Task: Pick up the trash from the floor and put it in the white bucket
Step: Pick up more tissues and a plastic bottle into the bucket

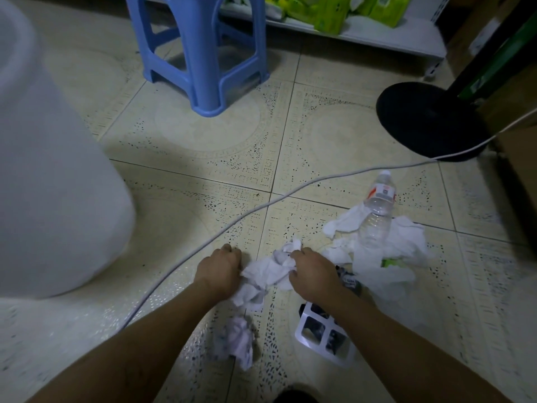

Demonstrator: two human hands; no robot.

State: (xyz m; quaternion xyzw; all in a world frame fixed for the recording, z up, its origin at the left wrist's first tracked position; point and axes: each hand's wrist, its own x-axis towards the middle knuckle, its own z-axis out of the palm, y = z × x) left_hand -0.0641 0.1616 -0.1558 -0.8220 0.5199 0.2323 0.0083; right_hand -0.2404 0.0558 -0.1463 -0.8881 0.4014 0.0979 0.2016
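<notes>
Head view, looking down at a tiled floor. Both hands meet over a crumpled paper lying on the floor in the near middle. The left hand grips the paper's left edge, its fingers curled under. The right hand grips the paper's right and far side, its fingers bent down into the folds. The white bucket stands on the left side of the floor, well apart from the paper. More trash lies to the right: a clear plastic bottle resting on a heap of white tissues, a white plastic tray partly under the right forearm, and a small paper wad between the two forearms. A white cable runs across the floor, passing just left of the left hand. At the far side stand a blue stool, a black round base and a low shelf holding green packs.
</notes>
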